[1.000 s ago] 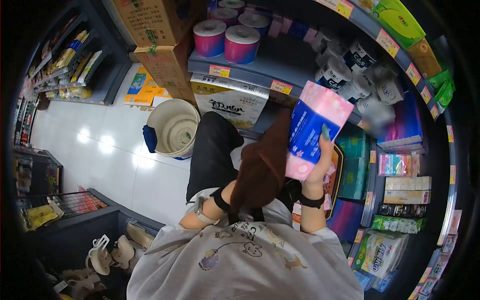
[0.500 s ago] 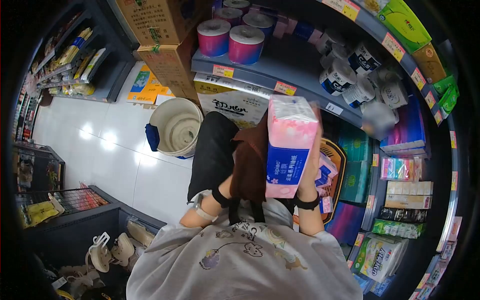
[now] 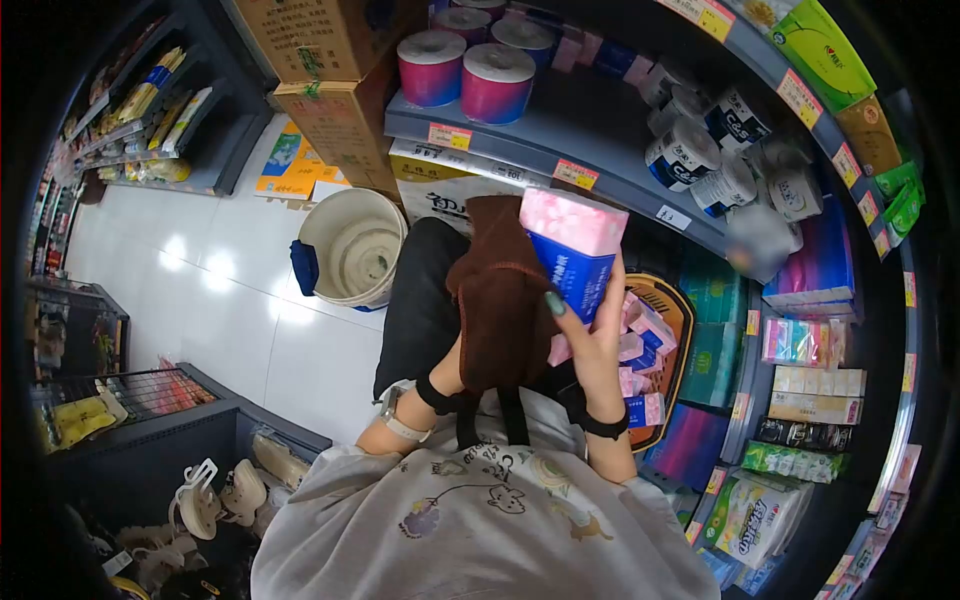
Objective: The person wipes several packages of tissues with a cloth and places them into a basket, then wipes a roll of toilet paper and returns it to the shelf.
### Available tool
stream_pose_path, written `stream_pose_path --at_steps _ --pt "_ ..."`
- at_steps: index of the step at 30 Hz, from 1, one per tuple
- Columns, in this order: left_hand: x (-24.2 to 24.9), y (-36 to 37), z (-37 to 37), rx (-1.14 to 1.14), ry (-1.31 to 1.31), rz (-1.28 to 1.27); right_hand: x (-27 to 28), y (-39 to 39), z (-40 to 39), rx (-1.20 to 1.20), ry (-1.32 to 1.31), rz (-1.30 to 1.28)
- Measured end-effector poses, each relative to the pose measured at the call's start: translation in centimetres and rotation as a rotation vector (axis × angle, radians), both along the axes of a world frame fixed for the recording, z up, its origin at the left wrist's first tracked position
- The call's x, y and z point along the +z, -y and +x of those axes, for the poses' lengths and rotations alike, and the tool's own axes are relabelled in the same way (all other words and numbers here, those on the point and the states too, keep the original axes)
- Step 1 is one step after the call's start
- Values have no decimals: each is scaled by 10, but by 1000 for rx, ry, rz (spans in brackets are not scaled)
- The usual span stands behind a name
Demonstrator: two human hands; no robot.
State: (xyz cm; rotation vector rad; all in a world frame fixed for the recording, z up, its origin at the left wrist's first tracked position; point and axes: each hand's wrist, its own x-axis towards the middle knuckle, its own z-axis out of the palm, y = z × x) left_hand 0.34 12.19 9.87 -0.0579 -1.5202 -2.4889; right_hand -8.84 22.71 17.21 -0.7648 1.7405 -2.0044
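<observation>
My right hand point(image 3: 598, 350) grips a pink and blue pack of tissues point(image 3: 575, 222), thumb on the near side and fingers along its right edge. The pack is tilted, its pale pink floral side turned up. A dark brown cloth point(image 3: 505, 310) covers my left hand point(image 3: 447, 372), hiding its fingers; only the wrist side shows. The cloth's upper part touches the left side of the pack. Below and right of the pack, a basket point(image 3: 683, 345) with a dark and tan rim holds several similar pink and blue packs point(image 3: 652, 335).
A white bucket point(image 3: 335, 210) with a blue cloth point(image 3: 304, 268) over its rim stands on the tiled floor. Ahead, a grey shelf point(image 3: 560, 150) carries tissue rolls point(image 3: 497, 85). Cardboard boxes point(image 3: 335, 125) are stacked at its left; sandals point(image 3: 200, 500) lie in a bin at lower left.
The pack has tipped and turned, so its pink floral side now faces up. The brown cloth has risen and spread along the pack's left side. More of the basket shows.
</observation>
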Motion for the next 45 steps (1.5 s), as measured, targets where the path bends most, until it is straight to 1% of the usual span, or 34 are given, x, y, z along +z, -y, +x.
stream_pose_path --at_steps 1,3,4,5,7,8,9,10,11,13,14,15,17,19,21,23,24,25,27,28,29,31,32,33,35,36,37,39,40,41,43,44,45 --pt "-6 5 -1 3 0 2 -2 -3 -4 -10 77 -32" --pt "-26 15 -1 62 147 -606 -7 -4 -12 -83 230 -176" --pt "-33 14 5 20 122 -325 -16 -13 -17 -64 421 -277" --pt "-36 11 5 24 122 -324 -20 -17 -20 -46 611 -375" --pt "-44 4 1 169 256 -624 -29 -17 -26 -69 591 -408" --pt "-54 1 5 171 256 -621 -25 -16 -28 -100 576 -316" --pt "-64 0 10 125 258 -400 -22 -14 -30 -132 560 -226" --pt "-74 -1 13 78 259 -181 -19 -12 -33 -133 560 -225" --pt "-70 -2 12 46 243 -140 -17 -9 -35 -114 369 -150" --pt "-61 -6 10 -12 203 -162 -15 -7 -39 -72 -12 1" --pt "-54 -8 9 -44 185 -193 -20 -10 -42 -37 77 -3" --pt "-47 -12 9 -80 166 -227 -25 -13 -43 -37 77 -2" --pt "-36 -17 9 -143 130 -294 -38 -19 -44 -180 344 -68" --pt "-31 -21 8 -185 109 -338 -19 -18 -23 -150 388 -149" --pt "-28 -23 8 -203 105 -349 -27 -28 -22 -39 381 -38" --pt "-31 -18 8 -189 126 -332 -27 -36 -22 167 446 27" --pt "-35 -14 8 -164 145 -313 -24 -38 -19 186 543 68" --pt "-40 -7 7 -135 163 -291 -23 -37 -16 229 526 53" --pt "-51 4 3 -40 200 -256 -16 -39 -7 370 603 27" --pt "-56 10 0 9 215 -246 -19 -38 -4 494 600 -31" --pt "-59 13 -1 43 223 -233 -16 -34 3 467 432 48" --pt "-63 16 -2 81 233 -217 -18 -24 12 379 558 -131" --pt "-64 16 -4 86 231 -210 -19 -18 12 284 559 -72" --pt "-65 15 -5 88 235 -202 -21 -16 10 284 559 -72" --pt "-69 14 -8 91 238 -189 -22 -14 5 270 648 -192" --pt "-72 13 -10 93 238 -182 -20 -11 7 215 609 -281" --pt "-76 12 -12 96 240 -180 -17 -8 8 216 606 -279" --pt "-74 10 -14 95 236 -176 -10 0 8 62 558 -321" --pt "-74 10 -12 90 238 -175 -21 3 7 -74 514 -249" --pt "-71 9 -11 83 239 -172 -19 4 7 -5 490 -225" --pt "-66 10 -8 56 247 -175 -10 17 -2 -162 -148 79" --pt "-63 10 -6 34 251 -175 -7 20 -6 -164 -149 79" --pt "-60 11 -6 18 259 -177 -4 22 -12 -65 -69 -28"
